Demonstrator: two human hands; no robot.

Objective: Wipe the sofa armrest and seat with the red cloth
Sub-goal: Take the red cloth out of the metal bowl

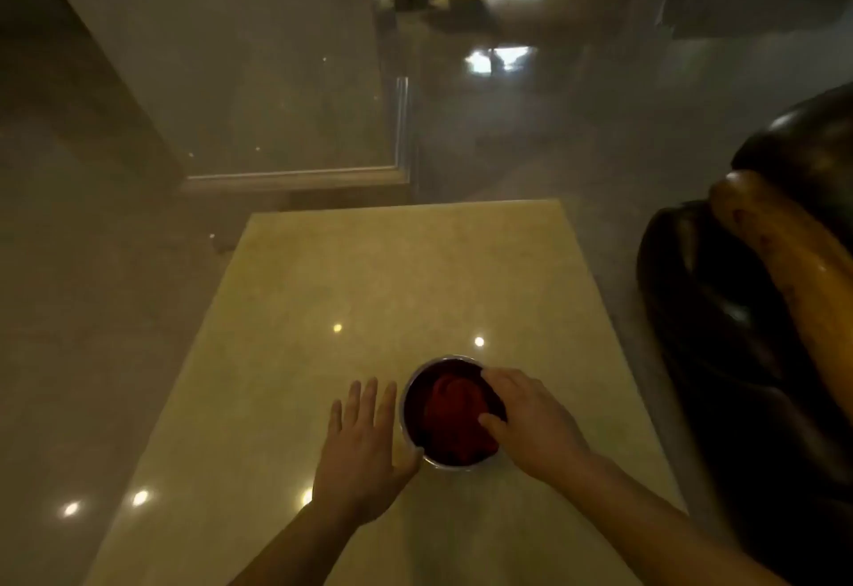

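Note:
The red cloth [450, 419] lies bunched inside a small metal bowl [412, 382] on a pale marble table [369, 290]. My right hand [531, 419] reaches over the bowl's right rim, thumb and fingers curled down onto the cloth. My left hand [364, 438] is flat with fingers spread, its thumb side pressed against the bowl's left wall. The dark leather sofa [738, 354] stands at the right, with a wooden armrest [784, 253] running along its top.
A glossy tiled floor [554, 124] surrounds the table. A glass panel with a metal frame [401, 124] stands beyond the table's far edge. Dark furniture legs show at the top of the view.

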